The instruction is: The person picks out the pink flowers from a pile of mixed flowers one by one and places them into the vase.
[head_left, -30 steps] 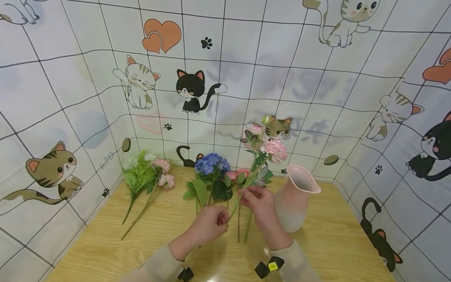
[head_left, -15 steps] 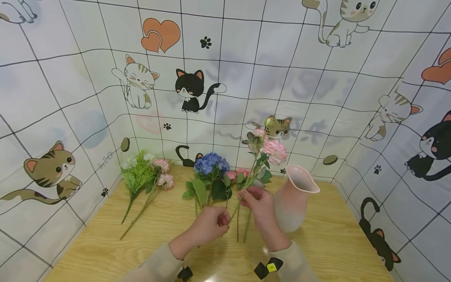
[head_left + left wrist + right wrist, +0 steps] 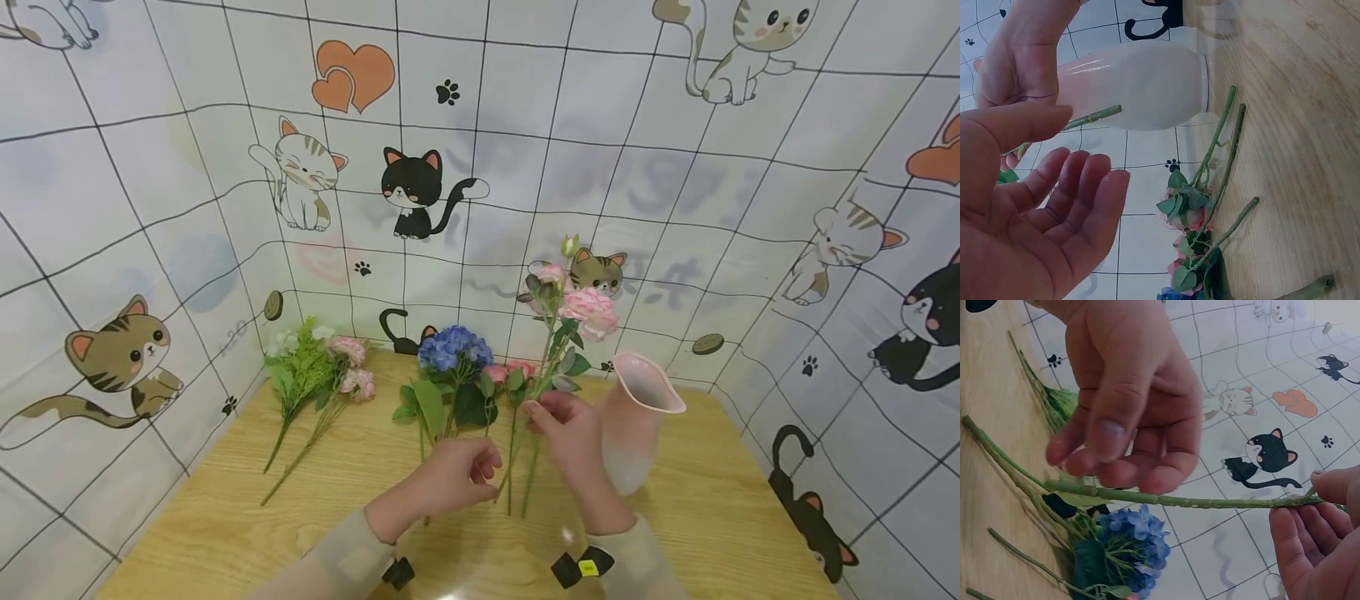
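Observation:
My right hand (image 3: 572,440) pinches the green stem (image 3: 1210,503) of an artificial pink flower spray (image 3: 588,313) between thumb and fingers. The spray leans upright above the table, its blooms and one pale bud at the top. Close to the stem's lower end is my left hand (image 3: 459,477), its fingers loosely bent and the thumb parted from them. In the left wrist view the cut stem end shows past the left thumb (image 3: 1041,122). Just right of my right hand stands a pink-to-white vase (image 3: 633,433) with a flared mouth.
Behind the hands lie a blue hydrangea (image 3: 455,348) and smaller pink flowers (image 3: 519,368), stems toward me. At left on the wooden table (image 3: 225,533) are a green-and-white sprig (image 3: 300,367) and a pink flower stem (image 3: 307,458). Cat-print cloth (image 3: 510,167) encloses the back and sides.
My left fingers have loosened from the lower stem, and the thumb has parted from them. My right hand keeps its pinch; the flower spray has shifted only slightly.

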Available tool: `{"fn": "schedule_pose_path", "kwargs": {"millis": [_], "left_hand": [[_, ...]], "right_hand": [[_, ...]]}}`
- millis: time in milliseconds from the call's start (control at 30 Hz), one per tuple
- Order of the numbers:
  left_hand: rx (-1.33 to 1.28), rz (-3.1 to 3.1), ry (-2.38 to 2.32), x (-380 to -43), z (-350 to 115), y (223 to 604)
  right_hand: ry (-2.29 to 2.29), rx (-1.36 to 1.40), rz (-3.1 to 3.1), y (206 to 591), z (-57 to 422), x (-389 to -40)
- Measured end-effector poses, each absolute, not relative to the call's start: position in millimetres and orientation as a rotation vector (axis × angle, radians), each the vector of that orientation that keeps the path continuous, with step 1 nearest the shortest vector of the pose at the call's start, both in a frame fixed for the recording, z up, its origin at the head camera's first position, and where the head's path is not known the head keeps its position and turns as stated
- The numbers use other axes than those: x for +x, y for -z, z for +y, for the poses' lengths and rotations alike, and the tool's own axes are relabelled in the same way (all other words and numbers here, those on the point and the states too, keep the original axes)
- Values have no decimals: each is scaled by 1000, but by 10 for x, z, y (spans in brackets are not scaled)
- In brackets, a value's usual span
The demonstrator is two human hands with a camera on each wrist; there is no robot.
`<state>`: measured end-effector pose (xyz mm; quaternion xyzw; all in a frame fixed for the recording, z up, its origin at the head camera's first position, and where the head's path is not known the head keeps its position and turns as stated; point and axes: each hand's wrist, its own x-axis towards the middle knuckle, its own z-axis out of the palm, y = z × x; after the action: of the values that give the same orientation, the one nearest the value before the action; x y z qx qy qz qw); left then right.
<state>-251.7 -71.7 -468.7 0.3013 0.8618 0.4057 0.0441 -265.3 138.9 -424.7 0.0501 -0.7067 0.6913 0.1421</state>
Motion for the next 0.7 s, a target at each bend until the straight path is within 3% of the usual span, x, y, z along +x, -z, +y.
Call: {"fn": "schedule_pose_path", "kwargs": {"millis": [367,700], "left_hand": [[842,2581,-1259,-2699,-561,4696],[788,2644,-1297,-2863,-151,4792]], "right_hand": [[-1775,177,-2101,3898,1619,-2574],[-1562,111,-2119,3591,1881,-2425]]}}
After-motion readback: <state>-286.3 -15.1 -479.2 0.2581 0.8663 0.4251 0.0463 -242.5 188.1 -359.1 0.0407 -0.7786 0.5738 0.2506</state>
